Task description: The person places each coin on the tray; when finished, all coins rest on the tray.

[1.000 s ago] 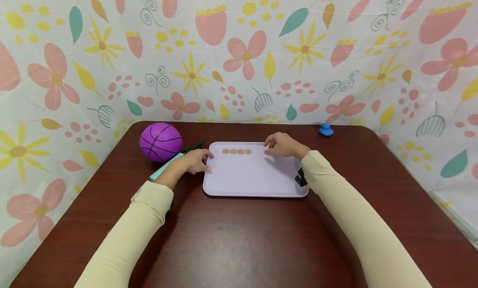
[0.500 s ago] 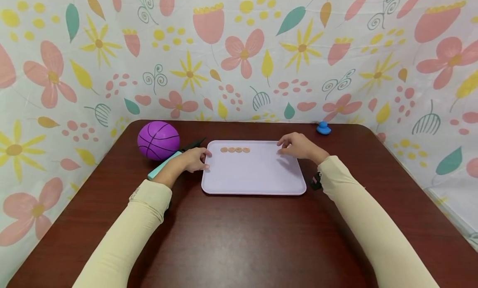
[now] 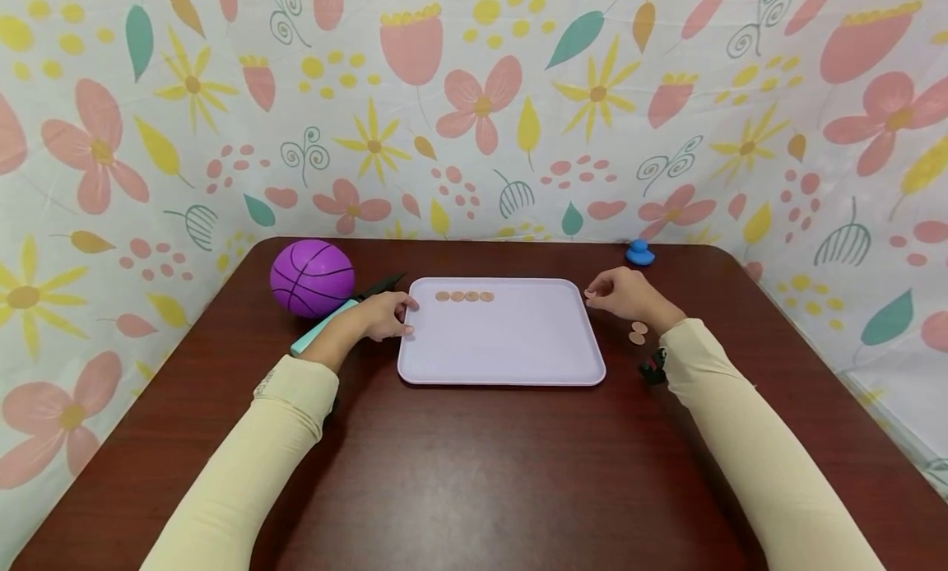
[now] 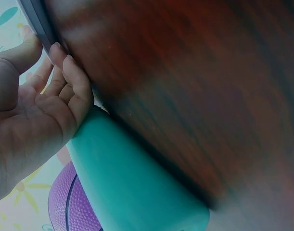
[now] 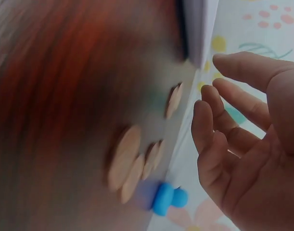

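My left hand [image 3: 383,317] holds the left rim of a pale lavender tray [image 3: 504,345]; in the left wrist view the thumb and fingers [image 4: 74,79] meet at the tray's edge. A row of several flat round tan discs [image 3: 472,296] lies on the tray near its back left. Just off the tray's right edge hovers my right hand [image 3: 625,294], its fingers loosely bent and nothing held, as the right wrist view shows. Beside that hand, more tan discs [image 3: 638,338] lie on the table; the right wrist view shows several discs [image 5: 125,156] there, partly hidden from the head view.
A purple ball [image 3: 312,279] stands at the back left. Near it lie a teal block-like thing [image 4: 137,173], partly behind the left hand, and a dark pointed thing [image 3: 383,284]. A blue rubber duck [image 3: 640,253] sits at the back right. Patterned cloth [image 3: 481,176] hangs behind the table.
My right hand has moved right, from over the tray's back right part to beyond its right edge, uncovering discs on the table. The left hand and the row of discs stay put.
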The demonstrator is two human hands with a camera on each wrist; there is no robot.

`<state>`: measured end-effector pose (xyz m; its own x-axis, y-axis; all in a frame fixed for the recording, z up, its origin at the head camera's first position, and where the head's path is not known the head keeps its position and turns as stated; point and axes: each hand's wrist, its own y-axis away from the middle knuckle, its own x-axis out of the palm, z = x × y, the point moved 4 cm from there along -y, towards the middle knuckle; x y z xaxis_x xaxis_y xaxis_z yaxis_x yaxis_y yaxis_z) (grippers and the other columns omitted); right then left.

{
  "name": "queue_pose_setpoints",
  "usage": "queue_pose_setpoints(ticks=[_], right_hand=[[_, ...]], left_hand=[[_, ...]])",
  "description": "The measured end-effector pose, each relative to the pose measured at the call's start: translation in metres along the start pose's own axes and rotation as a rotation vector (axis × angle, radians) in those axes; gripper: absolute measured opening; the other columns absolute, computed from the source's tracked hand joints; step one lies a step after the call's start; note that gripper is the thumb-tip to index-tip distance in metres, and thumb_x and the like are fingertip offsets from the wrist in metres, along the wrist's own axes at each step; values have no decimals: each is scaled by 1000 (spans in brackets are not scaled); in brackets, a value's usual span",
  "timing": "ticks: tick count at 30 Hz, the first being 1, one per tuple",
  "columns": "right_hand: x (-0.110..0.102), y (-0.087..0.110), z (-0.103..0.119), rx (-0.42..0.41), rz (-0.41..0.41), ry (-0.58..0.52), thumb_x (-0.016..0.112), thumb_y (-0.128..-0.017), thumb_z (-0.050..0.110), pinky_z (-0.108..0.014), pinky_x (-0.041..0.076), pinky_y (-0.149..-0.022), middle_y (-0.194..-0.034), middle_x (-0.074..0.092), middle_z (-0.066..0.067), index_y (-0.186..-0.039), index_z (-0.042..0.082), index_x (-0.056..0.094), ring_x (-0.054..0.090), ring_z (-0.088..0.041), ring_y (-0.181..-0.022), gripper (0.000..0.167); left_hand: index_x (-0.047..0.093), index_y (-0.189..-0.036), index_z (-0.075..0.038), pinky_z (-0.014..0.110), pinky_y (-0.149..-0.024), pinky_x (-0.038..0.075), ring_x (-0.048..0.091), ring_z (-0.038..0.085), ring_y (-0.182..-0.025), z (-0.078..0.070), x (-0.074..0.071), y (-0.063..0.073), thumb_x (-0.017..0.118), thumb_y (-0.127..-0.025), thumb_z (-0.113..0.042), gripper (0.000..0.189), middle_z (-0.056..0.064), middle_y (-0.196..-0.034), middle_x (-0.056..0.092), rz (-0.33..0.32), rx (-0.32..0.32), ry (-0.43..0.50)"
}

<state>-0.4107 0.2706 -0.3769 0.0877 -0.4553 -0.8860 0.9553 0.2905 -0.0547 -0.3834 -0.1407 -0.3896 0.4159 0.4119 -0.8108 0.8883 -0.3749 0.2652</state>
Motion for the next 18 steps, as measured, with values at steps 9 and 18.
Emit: queue_pose_setpoints(ticks=[9, 18], right_hand=[[-2, 4, -26, 77, 29, 15, 72, -92, 27, -39, 49, -70, -88, 69, -10, -107, -2, 71, 59, -24, -77, 32], [0, -1, -32, 62, 54, 7, 73, -91, 26, -40, 49, -74, -92, 71, -11, -108, -2, 74, 59, -25, -82, 33]], left_hand=[[52, -134, -5, 29, -61, 53, 54, 20, -79, 1, 0, -2, 68, -94, -15, 44, 10, -102, 52, 1, -8, 8], [52, -135, -4, 30, -62, 54, 55, 21, -80, 0, 0, -1, 68, -95, -15, 45, 11, -103, 52, 7, -8, 6]])
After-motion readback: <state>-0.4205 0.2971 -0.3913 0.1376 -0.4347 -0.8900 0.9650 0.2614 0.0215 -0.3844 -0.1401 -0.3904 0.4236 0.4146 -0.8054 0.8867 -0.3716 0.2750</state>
